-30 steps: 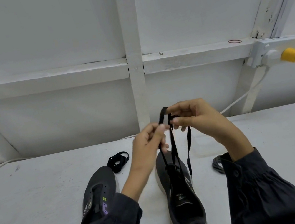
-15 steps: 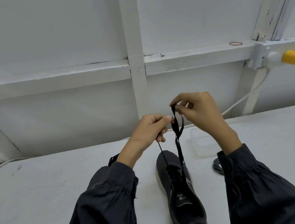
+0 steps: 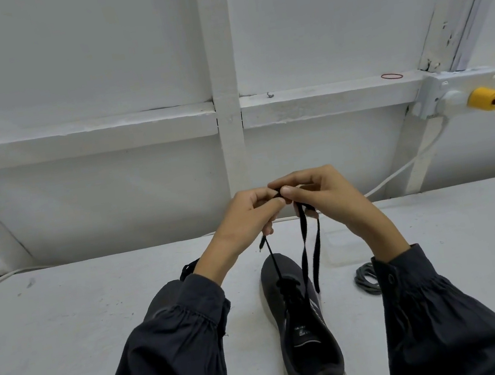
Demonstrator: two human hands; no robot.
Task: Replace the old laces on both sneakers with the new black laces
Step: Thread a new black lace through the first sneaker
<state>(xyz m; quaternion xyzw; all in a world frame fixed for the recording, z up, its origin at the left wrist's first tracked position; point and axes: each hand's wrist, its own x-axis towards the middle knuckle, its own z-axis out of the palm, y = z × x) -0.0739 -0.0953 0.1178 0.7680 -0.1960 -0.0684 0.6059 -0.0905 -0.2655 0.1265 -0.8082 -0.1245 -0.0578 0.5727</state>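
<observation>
Black lace (image 3: 304, 238) runs up from the sneaker (image 3: 308, 341) on the white table (image 3: 65, 322) | left hand (image 3: 241, 217) pinches one strand | right hand (image 3: 323, 197) pinches the other, fingers curled

Head camera looks forward and down, close over the table (image 3: 67, 332) (only view).

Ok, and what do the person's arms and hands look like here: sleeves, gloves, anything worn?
The left hand and right hand are bare, no gloves. The left sleeve and right sleeve are long, dark charcoal fabric, gathered near the wrists. A small dark round button sits on the right cuff.
</observation>
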